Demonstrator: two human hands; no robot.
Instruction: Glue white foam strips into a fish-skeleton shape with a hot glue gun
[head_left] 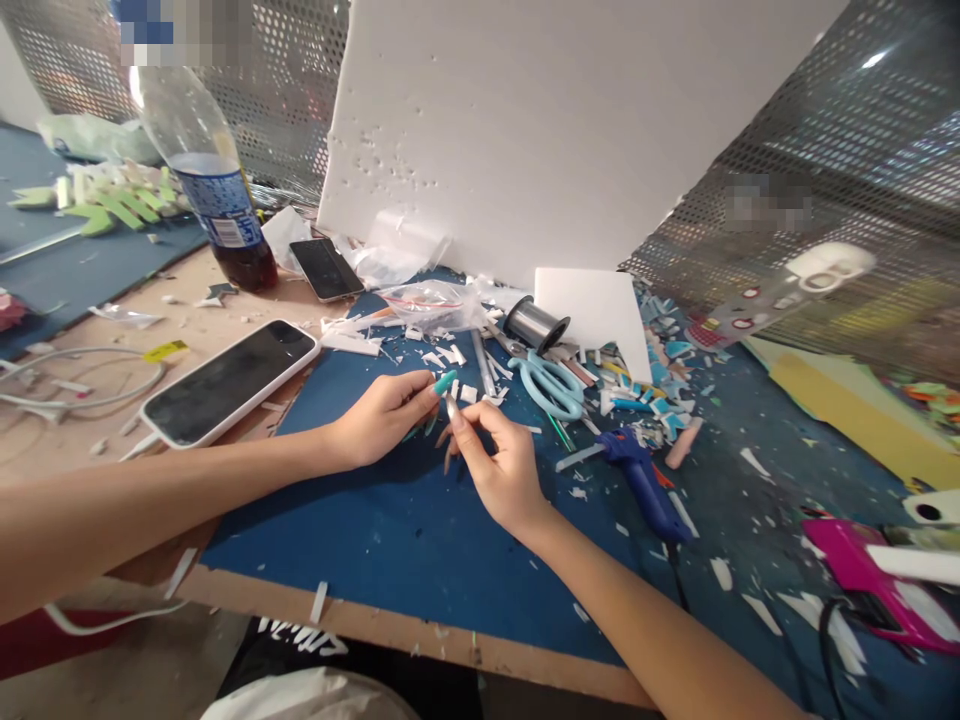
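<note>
Both hands meet above the blue mat [367,560]. My left hand [390,415] is closed, thumb and index finger pinched near a small teal piece [445,382], which could be a long nail or a held object. Close against it on the right, my right hand [499,455] has its thumb and index finger together near a small pale tip [451,405]. What lies between the fingertips is too small to make out. Light-blue-handled scissors [551,385] rest just beyond my right hand, with a spool of wire [535,325] behind them.
A blue glue gun [645,485] lies right of my hands, a pink tool [874,580] at the far right. Phones [232,385] and a bottle [221,200] stand or lie left. Foam scraps [664,400] cover the back; a white foam board [525,130] stands behind.
</note>
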